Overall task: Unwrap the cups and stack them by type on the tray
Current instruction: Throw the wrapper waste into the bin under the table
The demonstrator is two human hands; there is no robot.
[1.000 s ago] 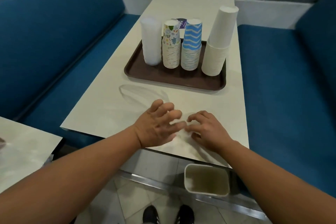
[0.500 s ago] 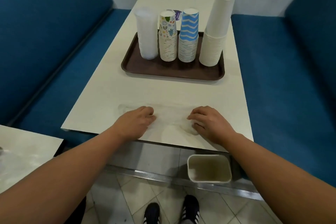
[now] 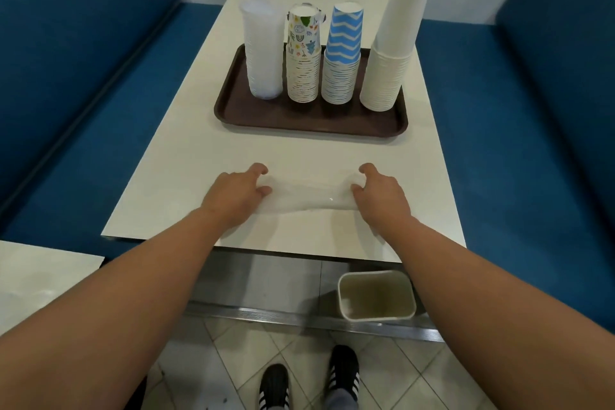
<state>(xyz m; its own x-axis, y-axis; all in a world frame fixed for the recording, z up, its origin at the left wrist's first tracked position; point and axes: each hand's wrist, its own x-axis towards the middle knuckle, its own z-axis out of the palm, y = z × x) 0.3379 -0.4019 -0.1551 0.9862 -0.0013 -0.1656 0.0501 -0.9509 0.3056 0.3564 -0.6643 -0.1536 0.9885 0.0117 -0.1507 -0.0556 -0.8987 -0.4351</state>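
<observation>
While left hand (image 3: 238, 191) and right hand (image 3: 379, 190) each clamp grip on one end, clear wrapper (image 3: 311, 193) spans between them

wrapper (image 3: 309, 198): clear glossy plastic | tray (image 3: 309, 123): brown matt plastic | table (image 3: 199, 156): smooth matt laminate

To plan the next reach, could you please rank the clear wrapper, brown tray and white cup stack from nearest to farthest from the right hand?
From the right hand:
1. Clear wrapper, gripped at its end.
2. Brown tray, ahead, mid-table.
3. White cup stack, at the tray's right.
</observation>
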